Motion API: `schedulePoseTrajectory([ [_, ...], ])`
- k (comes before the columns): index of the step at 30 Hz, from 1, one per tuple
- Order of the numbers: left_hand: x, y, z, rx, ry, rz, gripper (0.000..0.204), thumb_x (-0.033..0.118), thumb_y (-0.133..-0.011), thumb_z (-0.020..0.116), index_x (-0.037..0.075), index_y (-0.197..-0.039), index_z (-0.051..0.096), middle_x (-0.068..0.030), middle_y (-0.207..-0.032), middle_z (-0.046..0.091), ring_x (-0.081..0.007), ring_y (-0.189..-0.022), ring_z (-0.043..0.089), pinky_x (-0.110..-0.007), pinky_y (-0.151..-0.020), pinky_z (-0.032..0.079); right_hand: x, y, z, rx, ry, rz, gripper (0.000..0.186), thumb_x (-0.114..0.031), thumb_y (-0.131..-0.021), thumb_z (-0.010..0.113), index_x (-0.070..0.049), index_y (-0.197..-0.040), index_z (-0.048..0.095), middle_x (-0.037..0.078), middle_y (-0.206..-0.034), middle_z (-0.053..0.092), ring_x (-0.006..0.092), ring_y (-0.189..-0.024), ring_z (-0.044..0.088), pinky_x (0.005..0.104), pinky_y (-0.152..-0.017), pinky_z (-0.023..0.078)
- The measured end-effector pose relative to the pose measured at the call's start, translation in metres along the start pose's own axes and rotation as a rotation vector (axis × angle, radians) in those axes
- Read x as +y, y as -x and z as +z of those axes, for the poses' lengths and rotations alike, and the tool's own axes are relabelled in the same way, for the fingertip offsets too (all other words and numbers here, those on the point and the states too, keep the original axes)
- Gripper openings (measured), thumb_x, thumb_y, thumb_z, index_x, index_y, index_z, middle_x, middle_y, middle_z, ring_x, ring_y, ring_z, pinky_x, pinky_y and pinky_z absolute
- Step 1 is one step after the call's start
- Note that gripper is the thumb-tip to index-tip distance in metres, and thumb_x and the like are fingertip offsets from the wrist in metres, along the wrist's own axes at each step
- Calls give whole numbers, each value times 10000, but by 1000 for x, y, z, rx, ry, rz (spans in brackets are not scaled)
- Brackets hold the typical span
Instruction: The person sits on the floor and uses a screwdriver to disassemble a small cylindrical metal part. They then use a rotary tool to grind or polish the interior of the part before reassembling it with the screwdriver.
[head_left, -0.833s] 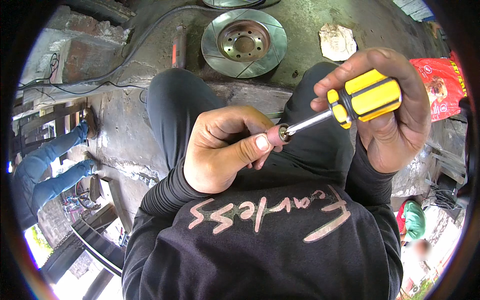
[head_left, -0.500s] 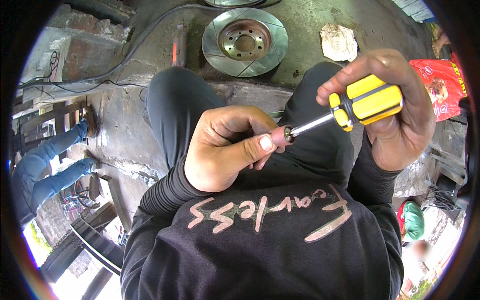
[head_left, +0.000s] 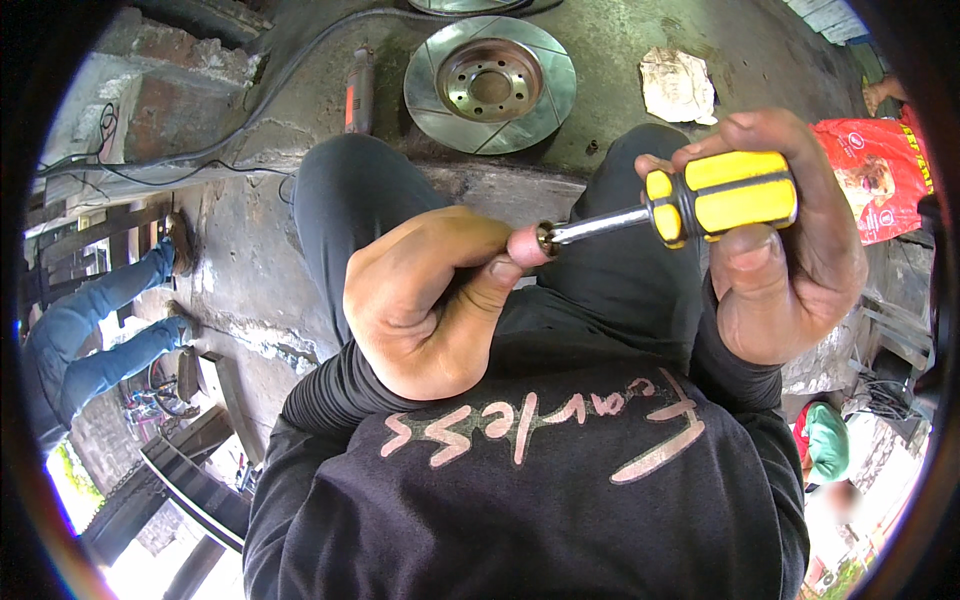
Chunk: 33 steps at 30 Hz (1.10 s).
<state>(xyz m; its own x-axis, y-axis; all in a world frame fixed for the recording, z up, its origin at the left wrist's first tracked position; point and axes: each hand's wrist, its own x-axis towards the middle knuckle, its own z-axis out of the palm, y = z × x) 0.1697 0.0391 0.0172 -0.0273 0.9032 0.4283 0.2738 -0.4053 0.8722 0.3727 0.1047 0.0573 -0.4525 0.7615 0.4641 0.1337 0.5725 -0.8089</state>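
Between the thumb and fingers of my left hand (head_left: 425, 305) is a small pink cylinder (head_left: 526, 247) with a dark, hollow end turned to the right. The metal tip of a yellow and black screwdriver (head_left: 735, 195) meets that hollow end; how deep it sits I cannot tell. My right hand (head_left: 790, 270) grips the screwdriver by its thick handle, thumb below and fingers above. Both hands are raised over my lap, in front of my dark shirt.
A slotted brake disc (head_left: 560, 85) lies on the concrete beyond my knees, with part of another behind it. Left of it stands a grey and red power tool (head_left: 359, 92). A stained pale piece (head_left: 677, 87) and a red bag (head_left: 880, 215) are right. A person's jeans-clad legs (head_left: 105, 320) show left.
Both hands have shifted left with the pink cylinder and the screwdriver. The screwdriver lies closer to level, and my left hand has rolled so its back shows more.
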Motion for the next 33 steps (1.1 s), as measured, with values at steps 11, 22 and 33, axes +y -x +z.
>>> schedulePoseTrajectory([
  [11,-8,-4,-4,55,-339,394,177,-110,-630,620,-48,-787,567,-104,-633,593,-198,-471,545,-263,-463,433,3,5,32,306,-263,96,444,-266,-834,615,98,-1061,500,140,-819,562,193,-648,604,356,-595,562],
  [22,-2,0,-1,-89,372,-224,57,30,-845,583,-19,-836,610,-60,-698,609,-67,-536,509,-194,-501,404,17,-4,1,97,-294,-64,495,-337,-868,553,75,-1121,446,185,-890,560,243,-723,616,351,-606,549],
  [33,-4,-1,2,-230,770,-495,119,86,-842,593,-29,-828,565,-124,-719,578,-98,-507,466,-210,-463,369,24,-10,-6,-117,-277,-228,490,-264,-873,547,14,-1248,396,240,-880,558,278,-700,621,364,-596,549],
])
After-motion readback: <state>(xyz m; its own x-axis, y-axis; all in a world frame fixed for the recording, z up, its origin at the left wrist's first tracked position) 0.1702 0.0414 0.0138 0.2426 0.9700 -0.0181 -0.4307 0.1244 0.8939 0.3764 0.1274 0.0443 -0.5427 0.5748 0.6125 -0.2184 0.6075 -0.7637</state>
